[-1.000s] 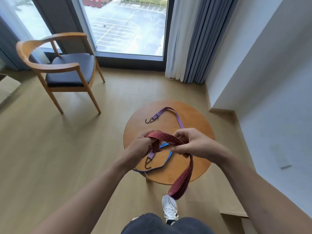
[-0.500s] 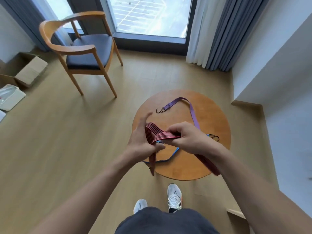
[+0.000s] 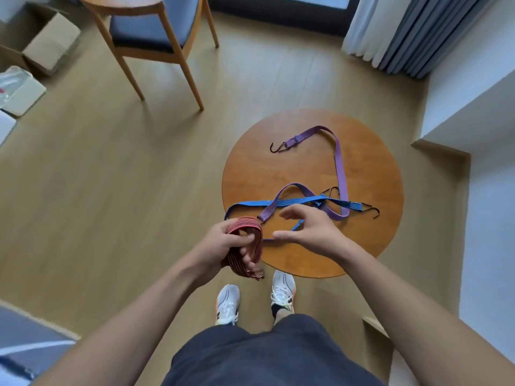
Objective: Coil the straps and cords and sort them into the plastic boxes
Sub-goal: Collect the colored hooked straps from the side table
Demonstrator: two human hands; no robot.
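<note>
At the near edge of the round wooden table, the person's left hand is held out low in front of the body, fingers curled through a coil of red strap and gripping it; the coil wraps the hand, with a loose end poking out beneath. The right hand hovers just beside it over the tabletop, palm down, fingers spread and loosely bent, holding nothing, its thumb pointing toward the coil without quite touching it. Both forearms reach forward from the bottom of the view.

On the table lie a purple strap with a dark hook at its far end and a blue strap, the two crossing one another near the right hand. The person's white trainers stand on the pale wood floor right against the table. Farther off stand a wooden chair with a dark seat, grey curtains at the right, and, by the left wall, an open cardboard box with a pale plastic box just beside it.
</note>
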